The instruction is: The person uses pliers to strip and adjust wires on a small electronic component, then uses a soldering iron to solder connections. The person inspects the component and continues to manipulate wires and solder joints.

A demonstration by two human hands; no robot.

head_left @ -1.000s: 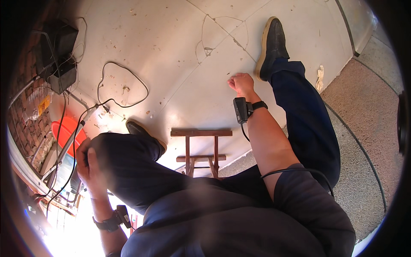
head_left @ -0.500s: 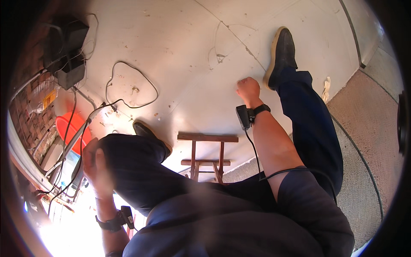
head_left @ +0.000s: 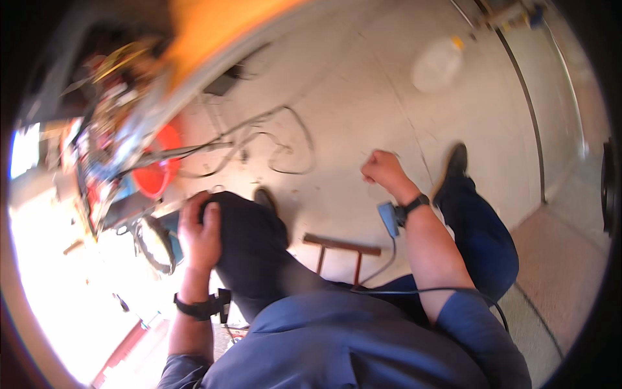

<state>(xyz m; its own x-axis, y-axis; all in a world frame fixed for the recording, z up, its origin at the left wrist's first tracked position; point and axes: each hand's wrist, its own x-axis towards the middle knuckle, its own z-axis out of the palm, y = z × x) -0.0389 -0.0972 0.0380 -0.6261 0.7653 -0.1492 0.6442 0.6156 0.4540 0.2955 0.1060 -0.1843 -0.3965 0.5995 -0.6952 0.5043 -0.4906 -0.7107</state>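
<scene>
My left hand (head_left: 202, 235) rests on the dark trousers over my left knee (head_left: 249, 223), its fingers spread and nothing in them. Above the pale floor, my right hand (head_left: 387, 172) is curled into a fist near my right leg (head_left: 476, 214); no object shows in it. Each wrist wears a black strap with a small box, the right box (head_left: 389, 219) trailing a black cable (head_left: 414, 292). Between my legs is a brown wooden stool (head_left: 343, 246), its lower part hidden by my body.
At the left stands a cluttered worktop (head_left: 123, 110), blurred, with an orange surface (head_left: 220, 32) at its far end. A red basin (head_left: 157, 170) sits beneath it. A dark cord (head_left: 310, 146) loops over the floor. Far right lies a whitish translucent object with a yellow end (head_left: 438, 65).
The view has swung left, bringing in the worktop and orange surface. My left hand stays on my knee. My right hand remains a fist, its forearm now angled more to the left.
</scene>
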